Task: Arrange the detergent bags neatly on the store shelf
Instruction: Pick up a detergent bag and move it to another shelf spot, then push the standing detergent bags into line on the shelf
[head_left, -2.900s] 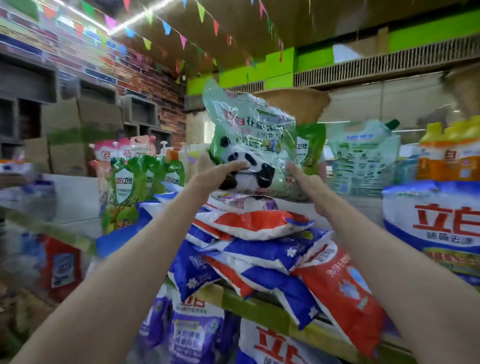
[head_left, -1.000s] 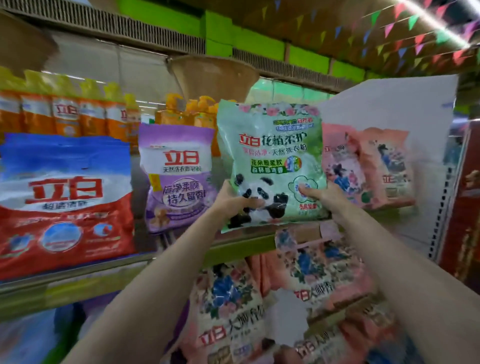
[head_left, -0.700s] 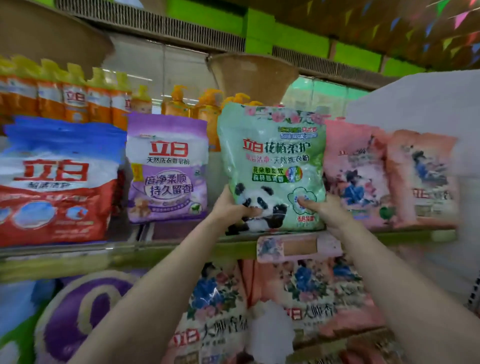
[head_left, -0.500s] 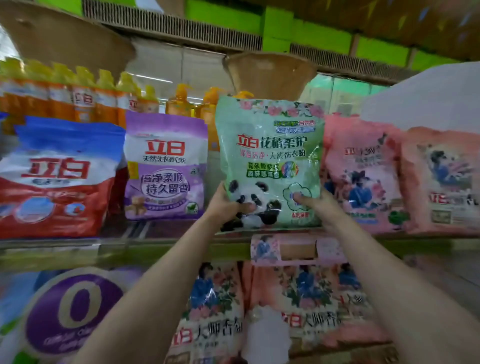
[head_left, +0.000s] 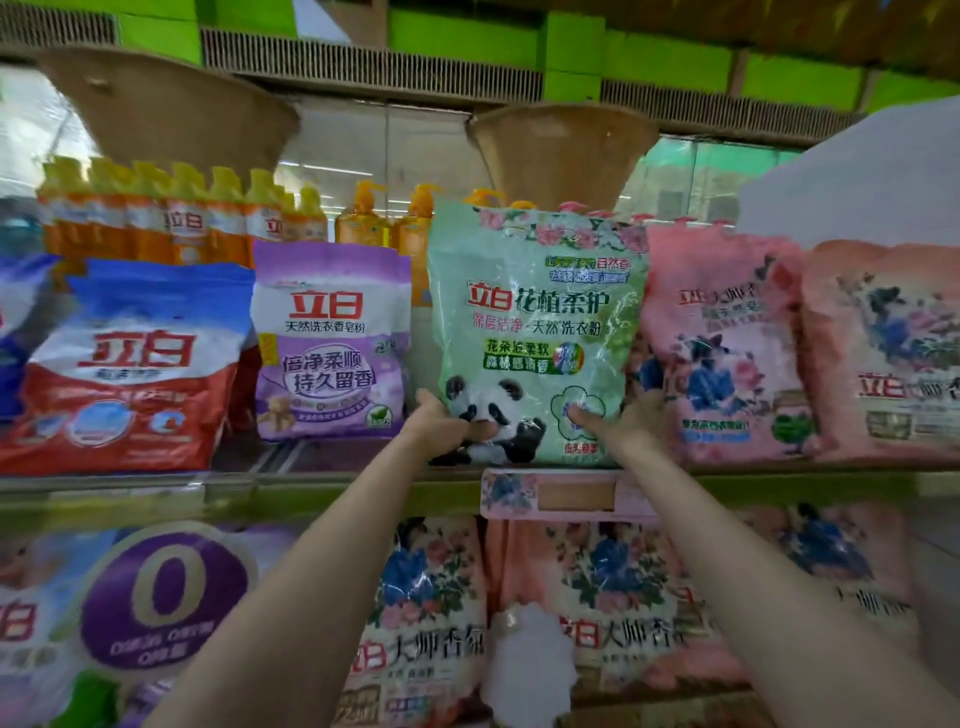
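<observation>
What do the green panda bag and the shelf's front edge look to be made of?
Green panda bag: thin glossy plastic film, judging by the crinkles and glare streaks across its print; it looks soft and filled. Shelf edge: seems a hard, smooth strip, yellow-green, possibly plastic over metal; blur leaves that open.

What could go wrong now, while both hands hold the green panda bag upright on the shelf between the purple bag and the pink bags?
The green panda bag is gripped only at its bottom corners by the left hand and right hand; once released, it may tip forward off the shelf edge. Its right side presses against the pink bag, which might get pushed askew. The gap toward the purple bag could leave the row uneven.
</observation>
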